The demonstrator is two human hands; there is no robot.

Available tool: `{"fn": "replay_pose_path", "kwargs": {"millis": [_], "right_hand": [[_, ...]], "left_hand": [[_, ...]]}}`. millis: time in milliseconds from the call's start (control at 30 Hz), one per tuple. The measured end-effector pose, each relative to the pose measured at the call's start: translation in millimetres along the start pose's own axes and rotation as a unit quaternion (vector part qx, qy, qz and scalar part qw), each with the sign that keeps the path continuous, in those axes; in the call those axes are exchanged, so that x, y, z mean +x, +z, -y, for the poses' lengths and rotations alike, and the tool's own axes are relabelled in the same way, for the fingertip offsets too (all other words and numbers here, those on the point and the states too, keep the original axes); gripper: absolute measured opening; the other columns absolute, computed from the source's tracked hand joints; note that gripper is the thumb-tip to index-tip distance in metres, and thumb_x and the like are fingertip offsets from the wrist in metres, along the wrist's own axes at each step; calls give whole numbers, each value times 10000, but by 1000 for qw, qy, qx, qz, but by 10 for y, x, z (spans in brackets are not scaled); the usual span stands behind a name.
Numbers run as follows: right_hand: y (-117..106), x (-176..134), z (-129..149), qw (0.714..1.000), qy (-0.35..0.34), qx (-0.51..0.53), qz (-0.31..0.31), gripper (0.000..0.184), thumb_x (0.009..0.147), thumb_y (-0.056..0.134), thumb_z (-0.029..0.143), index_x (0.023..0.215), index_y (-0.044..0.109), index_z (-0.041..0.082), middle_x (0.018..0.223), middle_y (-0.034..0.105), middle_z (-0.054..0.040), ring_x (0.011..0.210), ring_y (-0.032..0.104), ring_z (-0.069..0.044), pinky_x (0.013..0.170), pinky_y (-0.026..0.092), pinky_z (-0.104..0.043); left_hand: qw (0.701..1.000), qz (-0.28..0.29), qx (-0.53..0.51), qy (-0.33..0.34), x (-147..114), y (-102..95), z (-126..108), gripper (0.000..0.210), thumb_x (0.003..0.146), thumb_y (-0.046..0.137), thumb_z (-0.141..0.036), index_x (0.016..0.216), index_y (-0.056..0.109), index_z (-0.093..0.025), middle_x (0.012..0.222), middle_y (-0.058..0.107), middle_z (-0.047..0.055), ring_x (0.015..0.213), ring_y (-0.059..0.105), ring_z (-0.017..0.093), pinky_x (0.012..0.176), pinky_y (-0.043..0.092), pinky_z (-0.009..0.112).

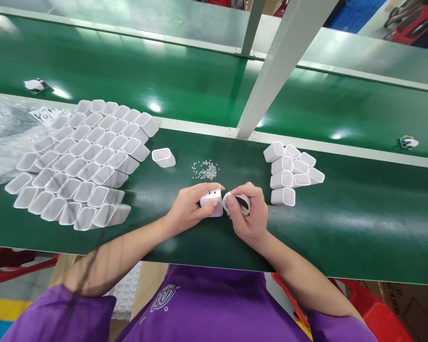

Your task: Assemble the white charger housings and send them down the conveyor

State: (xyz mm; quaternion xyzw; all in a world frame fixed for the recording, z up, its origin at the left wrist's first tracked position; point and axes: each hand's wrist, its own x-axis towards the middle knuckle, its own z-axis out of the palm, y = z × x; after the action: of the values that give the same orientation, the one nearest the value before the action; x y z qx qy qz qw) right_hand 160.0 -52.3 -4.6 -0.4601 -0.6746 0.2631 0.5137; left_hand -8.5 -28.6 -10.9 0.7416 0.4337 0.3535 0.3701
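Observation:
My left hand (189,209) is closed around a white plastic housing (217,208), which has small dark slots on its upper face. Just to its right, my right hand (252,213) grips a rounded white object (243,203) with a black patch; its kind is not clear. The two held things are very close together, and I cannot tell if they touch. Beyond my hands lies a small pile of tiny clear pieces (209,170). One white housing (163,157) lies alone to the left of the pile.
Many open-ended white housings (92,152) stand in rows on the left of the green bench (342,228). A smaller group (287,172) is at the right. Clear plastic wrap (3,137) covers the far left. A metal post (271,71) rises behind the bench.

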Motion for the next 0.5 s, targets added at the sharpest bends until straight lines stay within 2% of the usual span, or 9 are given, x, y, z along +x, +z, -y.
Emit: {"fn": "replay_pose_path", "kwargs": {"millis": [100, 267, 400, 500], "right_hand": [[29, 5, -31, 997, -65, -41, -3, 111, 939, 520, 185, 1018, 487, 255, 806, 583, 29, 608, 561, -97, 505, 445, -227], [54, 5, -64, 992, -97, -86, -4, 126, 954, 479, 184, 1052, 473, 264, 791, 598, 16, 621, 552, -125, 503, 454, -256], [56, -5, -70, 988, -121, -91, -19, 150, 949, 481, 177, 1066, 479, 271, 766, 592, 20, 616, 532, -133, 514, 460, -267], [51, -5, -62, 990, -111, -80, -20, 169, 949, 477, 156, 1073, 472, 271, 768, 593, 22, 599, 531, -125, 497, 456, -252]], "left_hand": [[1000, 9, -11, 0, -12, 35, 5, 254, 899, 507, -313, 1017, 689, -179, 979, 763, 48, 845, 701, 168, 778, 544, 253], [1000, 1, 16, 23, -42, 54, 14, 269, 916, 481, -323, 1068, 656, -186, 975, 744, 48, 853, 684, 167, 772, 534, 259], [997, -6, 55, 57, -82, 70, 11, 304, 914, 464, -277, 1187, 574, -199, 906, 681, 34, 745, 627, 140, 681, 507, 241], [994, -35, 57, 89, -105, 104, 18, 271, 906, 485, -236, 1171, 537, -210, 830, 588, 1, 647, 555, 112, 599, 459, 213]]}}
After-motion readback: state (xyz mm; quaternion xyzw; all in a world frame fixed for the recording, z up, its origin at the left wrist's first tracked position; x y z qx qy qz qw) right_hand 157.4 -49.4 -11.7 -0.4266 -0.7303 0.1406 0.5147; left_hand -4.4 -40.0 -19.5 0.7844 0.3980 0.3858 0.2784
